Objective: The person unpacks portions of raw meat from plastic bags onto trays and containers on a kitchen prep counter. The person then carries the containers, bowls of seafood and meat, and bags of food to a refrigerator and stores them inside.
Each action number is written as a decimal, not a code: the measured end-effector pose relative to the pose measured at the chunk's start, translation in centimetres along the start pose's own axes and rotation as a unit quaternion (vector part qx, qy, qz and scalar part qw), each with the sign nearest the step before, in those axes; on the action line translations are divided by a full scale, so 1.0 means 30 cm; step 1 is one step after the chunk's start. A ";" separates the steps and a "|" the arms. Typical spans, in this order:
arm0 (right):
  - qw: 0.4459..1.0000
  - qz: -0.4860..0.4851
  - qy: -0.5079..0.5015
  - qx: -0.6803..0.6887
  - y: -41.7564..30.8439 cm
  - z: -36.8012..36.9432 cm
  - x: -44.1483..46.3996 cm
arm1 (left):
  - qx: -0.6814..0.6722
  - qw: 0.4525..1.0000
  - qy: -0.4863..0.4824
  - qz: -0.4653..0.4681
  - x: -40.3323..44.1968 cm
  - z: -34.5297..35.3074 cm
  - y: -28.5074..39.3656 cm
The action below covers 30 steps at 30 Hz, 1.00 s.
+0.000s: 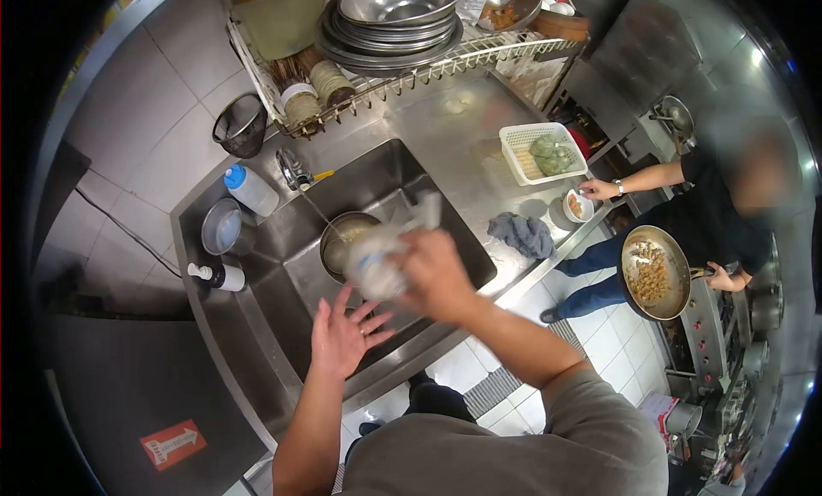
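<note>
My right hand [435,277] is closed on a clear plastic bag [375,271] with pale contents, blurred by motion. The bag hangs over the sink [390,175], in front of a round metal pot [329,246] and partly covering it. Water runs from the faucet [294,169] into this pot, where cloudy liquid shows. My left hand [342,340] is palm up with fingers spread, below the bag and near the sink's front edge. Nothing lies in it.
Beside the sink are a blue-capped bottle [251,190], a metal bowl [224,227] and a pump bottle [217,277]. A grey cloth [522,236] and white basket [543,153] stand right. A co-worker [719,196] holds a frying pan [655,273] and touches a small bowl [578,206].
</note>
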State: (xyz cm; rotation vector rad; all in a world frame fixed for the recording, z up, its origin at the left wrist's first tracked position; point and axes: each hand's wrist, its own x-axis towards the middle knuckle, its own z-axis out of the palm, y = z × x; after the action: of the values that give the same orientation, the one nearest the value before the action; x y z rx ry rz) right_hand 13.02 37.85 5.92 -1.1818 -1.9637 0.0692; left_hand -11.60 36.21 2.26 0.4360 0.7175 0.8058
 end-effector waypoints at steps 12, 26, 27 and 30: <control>0.875 0.298 0.117 -0.363 0.847 0.029 -0.099 | -0.116 0.978 0.063 0.159 -0.287 -0.286 -0.048; 0.859 0.341 -0.150 -0.351 1.095 0.124 -0.375 | -0.265 0.918 0.172 0.240 -0.872 -0.429 -0.194; 0.846 0.339 -0.196 -0.362 1.054 0.130 -0.366 | -0.270 0.913 0.174 0.252 -0.896 -0.454 -0.224; 0.873 0.261 -0.183 -0.368 0.973 0.149 -0.383 | -0.332 0.875 0.270 0.227 -0.956 -0.498 -0.302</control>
State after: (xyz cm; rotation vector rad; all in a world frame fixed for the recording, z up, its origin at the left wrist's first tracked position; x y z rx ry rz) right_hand 33.29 46.98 -16.67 -2.3358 -1.9784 -0.2138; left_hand -31.69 9.60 -1.69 -0.2836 0.8018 1.5879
